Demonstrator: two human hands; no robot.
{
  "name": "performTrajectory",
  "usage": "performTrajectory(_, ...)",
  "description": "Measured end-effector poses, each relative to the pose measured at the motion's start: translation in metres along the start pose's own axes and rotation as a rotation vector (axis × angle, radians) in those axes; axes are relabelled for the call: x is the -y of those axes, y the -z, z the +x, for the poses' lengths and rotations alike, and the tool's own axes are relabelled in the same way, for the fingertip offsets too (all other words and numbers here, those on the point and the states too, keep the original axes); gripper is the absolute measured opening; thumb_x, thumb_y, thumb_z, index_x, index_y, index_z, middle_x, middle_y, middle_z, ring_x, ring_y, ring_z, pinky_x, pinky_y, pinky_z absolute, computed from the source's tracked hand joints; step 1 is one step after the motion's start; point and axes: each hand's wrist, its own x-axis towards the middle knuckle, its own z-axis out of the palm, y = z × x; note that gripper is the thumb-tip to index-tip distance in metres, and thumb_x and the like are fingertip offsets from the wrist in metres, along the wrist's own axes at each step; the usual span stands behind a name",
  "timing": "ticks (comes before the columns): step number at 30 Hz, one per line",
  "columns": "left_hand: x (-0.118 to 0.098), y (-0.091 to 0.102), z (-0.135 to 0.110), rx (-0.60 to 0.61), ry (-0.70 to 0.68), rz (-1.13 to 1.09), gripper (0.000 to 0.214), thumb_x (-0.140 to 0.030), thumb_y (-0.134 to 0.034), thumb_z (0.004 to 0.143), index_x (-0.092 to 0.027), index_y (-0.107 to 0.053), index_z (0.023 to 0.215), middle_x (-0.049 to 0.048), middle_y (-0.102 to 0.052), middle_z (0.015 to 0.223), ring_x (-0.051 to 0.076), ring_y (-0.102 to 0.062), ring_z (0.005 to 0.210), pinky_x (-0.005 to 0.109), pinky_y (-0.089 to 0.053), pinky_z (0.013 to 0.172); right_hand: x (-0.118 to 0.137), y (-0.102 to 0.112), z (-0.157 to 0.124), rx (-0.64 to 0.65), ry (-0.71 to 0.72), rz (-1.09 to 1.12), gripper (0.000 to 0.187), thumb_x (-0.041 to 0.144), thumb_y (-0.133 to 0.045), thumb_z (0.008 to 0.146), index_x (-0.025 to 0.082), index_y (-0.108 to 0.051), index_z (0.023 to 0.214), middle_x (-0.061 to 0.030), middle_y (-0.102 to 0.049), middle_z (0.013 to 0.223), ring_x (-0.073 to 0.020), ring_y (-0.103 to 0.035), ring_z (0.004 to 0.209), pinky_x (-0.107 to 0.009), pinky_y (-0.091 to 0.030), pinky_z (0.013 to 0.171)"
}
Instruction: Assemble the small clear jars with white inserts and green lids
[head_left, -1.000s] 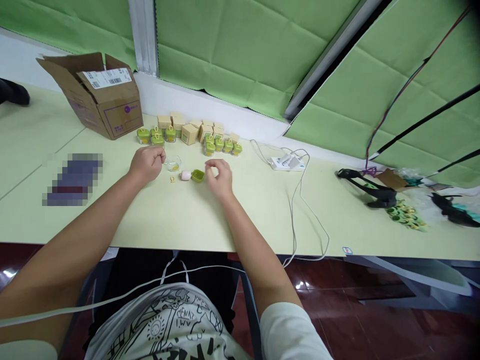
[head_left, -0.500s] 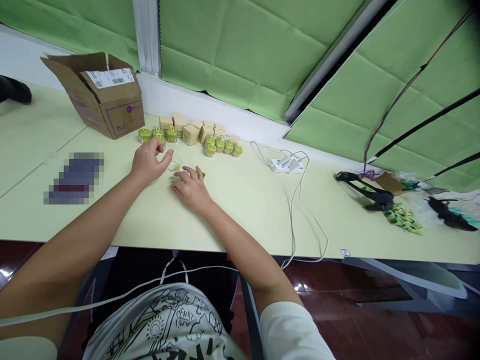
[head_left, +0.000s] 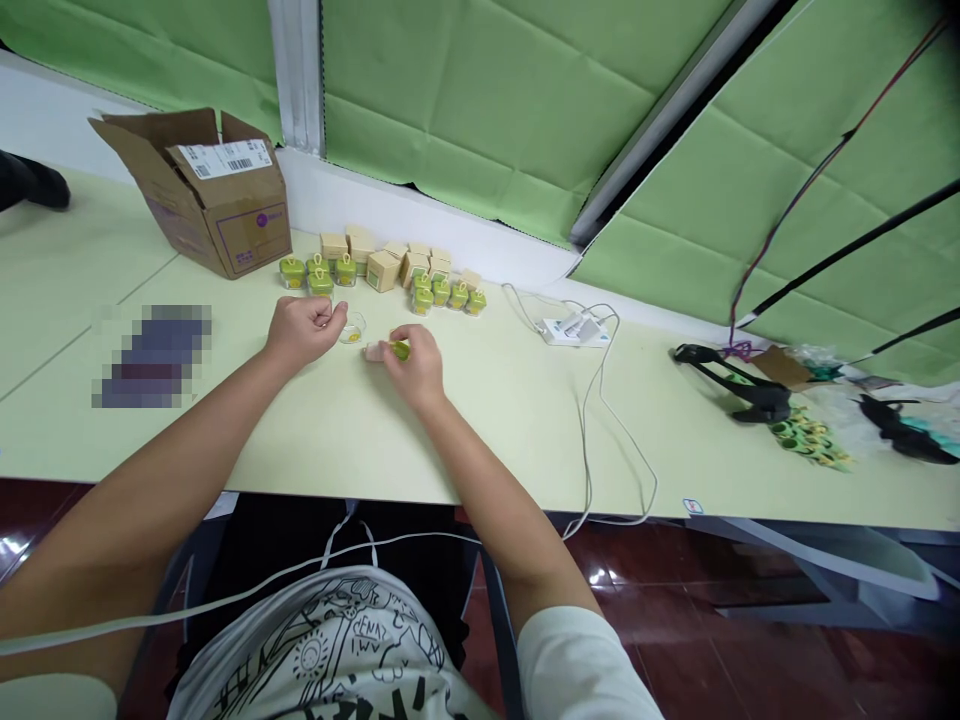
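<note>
My right hand (head_left: 416, 362) is closed around a small green lid (head_left: 400, 350), held just above the table; its fingers hide part of it. A small clear container (head_left: 352, 328) with something yellow in its bottom stands on the table between my two hands. Just left of it is my left hand (head_left: 301, 330), with fingers curled in and thumb pointing toward the container. What the left fingers hold, if anything, is hidden. Behind that hand stand several clear jars with green lids (head_left: 320, 282). More green-lidded jars (head_left: 421, 299) stand further right.
Small tan boxes (head_left: 383, 270) line the back near the wall. An open cardboard carton (head_left: 247, 225) stands at the back left. A white power strip (head_left: 574, 331) with trailing cables lies right of centre. Black straps (head_left: 735, 385) and green-yellow pieces (head_left: 810, 440) lie far right.
My right hand has closed on the green lid and lifted it, drawing slightly right. My left hand has lowered slightly toward me, its fingers curling in more.
</note>
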Motion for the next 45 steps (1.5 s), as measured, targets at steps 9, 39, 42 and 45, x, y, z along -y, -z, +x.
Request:
performTrajectory(9, -0.009, -0.012, -0.007, 0.205, -0.295, -0.01, 0.016, -0.037, -0.059, 0.098, -0.022, -0.063, 0.097, 0.0065, -0.071, 0.096, 0.025, -0.064, 0.095, 0.038, -0.05, 0.088, -0.033, 0.03, 0.012, -0.038, -0.332, 0.195, 0.02, 0.043, -0.063, 0.096, 0.024, -0.07, 0.099, -0.0016, -0.075, 0.089, -0.0192, -0.07, 0.084, -0.033, -0.055, 0.088)
performTrajectory(39, -0.01, -0.022, -0.013, 0.391, -0.317, 0.001, 0.038, -0.037, -0.06, 0.099, -0.02, -0.066, 0.132, 0.013, -0.07, 0.131, 0.034, -0.061, 0.129, 0.055, -0.049, 0.113, -0.046, 0.008, 0.009, 0.142, -0.114, -0.048, 0.013, 0.02, -0.057, 0.09, 0.022, -0.067, 0.098, -0.0008, -0.072, 0.082, -0.0172, -0.063, 0.073, -0.031, -0.052, 0.079)
performTrajectory(42, -0.012, -0.022, -0.014, 0.399, -0.308, 0.0, 0.039, -0.038, -0.06, 0.1, -0.019, -0.065, 0.133, 0.0134, -0.069, 0.133, 0.034, -0.061, 0.13, 0.055, -0.049, 0.114, -0.045, 0.008, 0.008, 0.087, -0.071, -0.03, 0.013, 0.02, -0.056, 0.089, 0.022, -0.066, 0.098, -0.0017, -0.072, 0.085, -0.0167, -0.063, 0.073, -0.03, -0.053, 0.078)
performTrajectory(45, -0.013, -0.021, -0.015, 0.38, -0.281, -0.019, 0.048, -0.04, -0.062, 0.097, -0.018, -0.061, 0.14, 0.0146, -0.068, 0.138, 0.035, -0.06, 0.133, 0.054, -0.05, 0.115, -0.037, 0.009, 0.004, 0.037, 0.103, 0.0, 0.014, 0.021, -0.056, 0.093, 0.021, -0.065, 0.104, -0.0057, -0.074, 0.095, -0.0169, -0.067, 0.077, -0.031, -0.056, 0.079)
